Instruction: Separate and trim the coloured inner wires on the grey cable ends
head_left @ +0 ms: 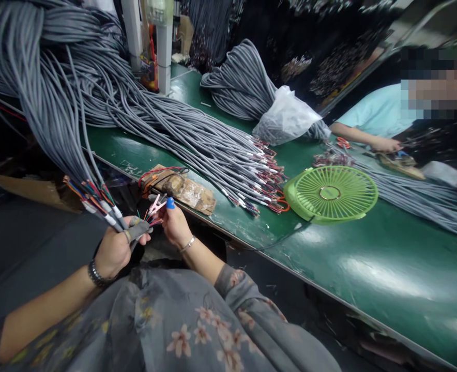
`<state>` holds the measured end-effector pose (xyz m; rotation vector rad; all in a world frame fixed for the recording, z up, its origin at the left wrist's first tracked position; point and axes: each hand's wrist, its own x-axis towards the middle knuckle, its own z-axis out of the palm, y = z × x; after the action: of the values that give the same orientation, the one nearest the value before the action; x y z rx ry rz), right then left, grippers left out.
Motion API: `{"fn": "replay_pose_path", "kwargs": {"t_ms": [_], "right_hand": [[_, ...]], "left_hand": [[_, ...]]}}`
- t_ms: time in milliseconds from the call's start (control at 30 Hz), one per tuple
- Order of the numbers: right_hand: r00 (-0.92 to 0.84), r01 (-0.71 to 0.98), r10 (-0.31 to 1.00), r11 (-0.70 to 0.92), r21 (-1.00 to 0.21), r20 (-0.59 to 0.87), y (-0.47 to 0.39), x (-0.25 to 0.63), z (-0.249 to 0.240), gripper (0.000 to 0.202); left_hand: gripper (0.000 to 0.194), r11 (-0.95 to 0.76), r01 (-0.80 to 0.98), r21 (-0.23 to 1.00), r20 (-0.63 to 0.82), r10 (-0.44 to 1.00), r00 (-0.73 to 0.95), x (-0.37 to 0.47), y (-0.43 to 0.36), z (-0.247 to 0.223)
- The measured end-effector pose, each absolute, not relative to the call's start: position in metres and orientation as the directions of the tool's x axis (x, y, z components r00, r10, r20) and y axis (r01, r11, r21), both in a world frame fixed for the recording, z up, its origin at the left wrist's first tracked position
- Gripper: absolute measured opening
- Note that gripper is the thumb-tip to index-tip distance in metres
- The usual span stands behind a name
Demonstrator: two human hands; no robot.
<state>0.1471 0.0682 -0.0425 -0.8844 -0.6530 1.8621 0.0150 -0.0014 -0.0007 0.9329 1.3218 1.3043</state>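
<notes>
In my left hand (pixel 114 249) is a bunch of grey cables (pixel 114 219) with white bands near their ends; the fingers are closed round it, and a grey cover wraps the thumb. Thin coloured wires (pixel 151 216) fan out from a cable end between my two hands. My right hand (pixel 177 226), a blue cover on its thumb, pinches at these wires. A small pale pink, clip-like piece (pixel 156 205) shows at its fingers, which partly hide it. Other cable ends with bare coloured wires (pixel 91 192) rise above my left hand.
A large pile of grey cables (pixel 162 119) lies across the green table (pixel 290 268). Near the edge is a wooden block (pixel 195 195) with wires. A green fan (pixel 331 192) stands further right, its cord over the edge. Across the table, a co-worker's hand (pixel 385 144) is among cables.
</notes>
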Motion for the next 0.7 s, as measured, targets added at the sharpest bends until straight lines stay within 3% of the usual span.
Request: {"fn": "replay_pose_path", "kwargs": {"t_ms": [167, 333, 567, 700], "right_hand": [[-0.415, -0.52, 0.852, -0.51, -0.685, -0.319, 0.076, 0.143, -0.048, 0.056], [-0.377, -0.597, 0.853, -0.521, -0.61, -0.36, 0.08, 0.137, -0.049, 0.053], [-0.453, -0.564, 0.809, -0.585, -0.583, -0.374, 0.073, 0.145, -0.044, 0.059], [-0.479, -0.557, 0.807, -0.584, -0.591, -0.346, 0.07, 0.15, -0.039, 0.045]], "left_hand": [[0.034, 0.126, -0.113, 0.986, -0.144, 0.974, -0.174, 0.014, -0.001, -0.002], [0.032, 0.147, -0.11, 0.983, -0.166, 0.969, -0.185, 0.015, 0.001, -0.004], [0.033, 0.14, -0.103, 0.985, -0.156, 0.972, -0.174, 0.009, -0.009, -0.005], [0.036, 0.11, -0.097, 0.989, -0.126, 0.974, -0.186, 0.007, -0.015, -0.004]]}}
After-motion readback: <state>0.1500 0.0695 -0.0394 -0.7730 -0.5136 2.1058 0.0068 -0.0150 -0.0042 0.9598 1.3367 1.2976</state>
